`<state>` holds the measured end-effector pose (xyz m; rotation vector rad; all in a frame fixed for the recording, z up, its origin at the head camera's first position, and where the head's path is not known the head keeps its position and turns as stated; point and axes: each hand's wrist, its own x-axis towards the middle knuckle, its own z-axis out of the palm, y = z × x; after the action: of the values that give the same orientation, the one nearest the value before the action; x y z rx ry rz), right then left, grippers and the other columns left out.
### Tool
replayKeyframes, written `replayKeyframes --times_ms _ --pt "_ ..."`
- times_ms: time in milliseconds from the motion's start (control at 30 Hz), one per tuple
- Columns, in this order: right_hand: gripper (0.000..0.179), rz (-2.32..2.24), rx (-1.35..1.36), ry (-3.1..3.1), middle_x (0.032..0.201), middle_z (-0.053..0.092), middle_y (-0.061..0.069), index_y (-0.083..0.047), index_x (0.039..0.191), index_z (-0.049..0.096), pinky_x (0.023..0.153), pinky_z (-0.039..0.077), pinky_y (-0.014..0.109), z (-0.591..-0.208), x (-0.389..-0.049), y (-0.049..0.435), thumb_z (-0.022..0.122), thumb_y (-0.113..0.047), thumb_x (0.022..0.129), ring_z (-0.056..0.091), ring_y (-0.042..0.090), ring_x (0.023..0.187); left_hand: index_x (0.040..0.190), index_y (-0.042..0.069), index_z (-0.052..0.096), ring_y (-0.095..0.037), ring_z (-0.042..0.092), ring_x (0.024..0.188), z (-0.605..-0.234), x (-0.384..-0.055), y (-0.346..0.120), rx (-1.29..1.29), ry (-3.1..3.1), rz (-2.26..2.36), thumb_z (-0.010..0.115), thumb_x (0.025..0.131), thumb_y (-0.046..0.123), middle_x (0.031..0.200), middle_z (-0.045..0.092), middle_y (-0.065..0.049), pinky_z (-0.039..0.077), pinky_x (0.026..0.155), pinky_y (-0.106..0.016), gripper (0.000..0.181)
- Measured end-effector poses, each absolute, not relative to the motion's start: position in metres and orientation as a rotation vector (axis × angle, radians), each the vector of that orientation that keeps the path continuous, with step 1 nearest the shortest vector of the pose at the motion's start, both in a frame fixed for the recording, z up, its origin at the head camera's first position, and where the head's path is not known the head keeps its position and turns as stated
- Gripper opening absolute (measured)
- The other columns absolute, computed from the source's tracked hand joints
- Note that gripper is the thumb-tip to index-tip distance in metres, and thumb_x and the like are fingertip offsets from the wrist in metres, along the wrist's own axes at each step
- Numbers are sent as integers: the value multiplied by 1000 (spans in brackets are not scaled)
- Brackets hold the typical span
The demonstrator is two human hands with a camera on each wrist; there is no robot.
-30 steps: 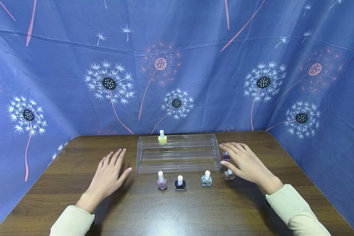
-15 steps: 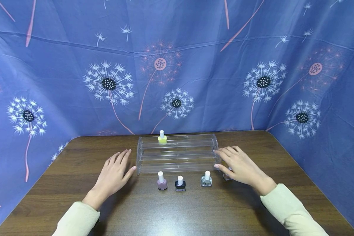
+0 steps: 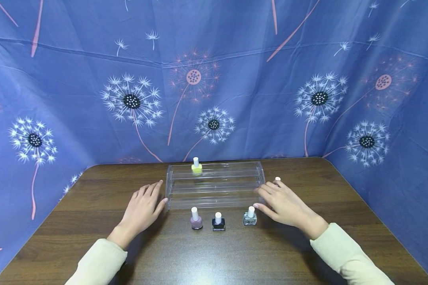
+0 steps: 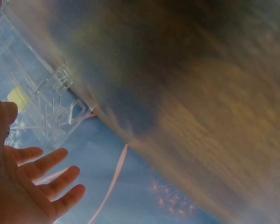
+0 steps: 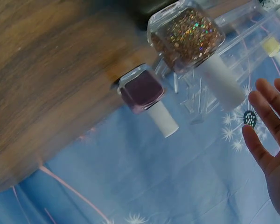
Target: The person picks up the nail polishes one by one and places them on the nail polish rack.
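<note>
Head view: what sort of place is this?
Probably a makeshift tabletop filming corner: a dandelion-print blue cloth hangs around the back and sides of a wood-grain table, which bears a clear tiered rack and nail polish bottles.

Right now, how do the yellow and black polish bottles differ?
Color: the yellow bottle is bright and pale; the black bottle is very dark.
Place: the yellow bottle sits in the rear row of the clear rack; the black bottle stands on the table in front.
Shared: both upright, white-capped.
</note>
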<state>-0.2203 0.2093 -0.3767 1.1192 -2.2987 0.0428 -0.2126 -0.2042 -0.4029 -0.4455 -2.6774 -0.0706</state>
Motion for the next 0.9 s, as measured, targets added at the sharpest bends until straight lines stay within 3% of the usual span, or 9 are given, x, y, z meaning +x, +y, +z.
replayKeyframes --times_ms 367,900 --pt "24 33 1189 -2280 89 61 -3 -13 97 61 82 41 37 -380 -217 198 59 -34 85 57 15 88 135 3 39 -37 52 110 -405 -222 -197 -420 -2647 -65 51 91 37 121 56 -18 43 89 -50 58" --pt "19 20 1258 -2278 80 55 -7 -14 86 58 78 41 33 -386 -215 189 62 -32 83 53 11 80 130 -2 44 -38 52 110 -402 -237 -188 -345 -2706 -84 45 93 38 121 56 -19 42 89 -50 54"
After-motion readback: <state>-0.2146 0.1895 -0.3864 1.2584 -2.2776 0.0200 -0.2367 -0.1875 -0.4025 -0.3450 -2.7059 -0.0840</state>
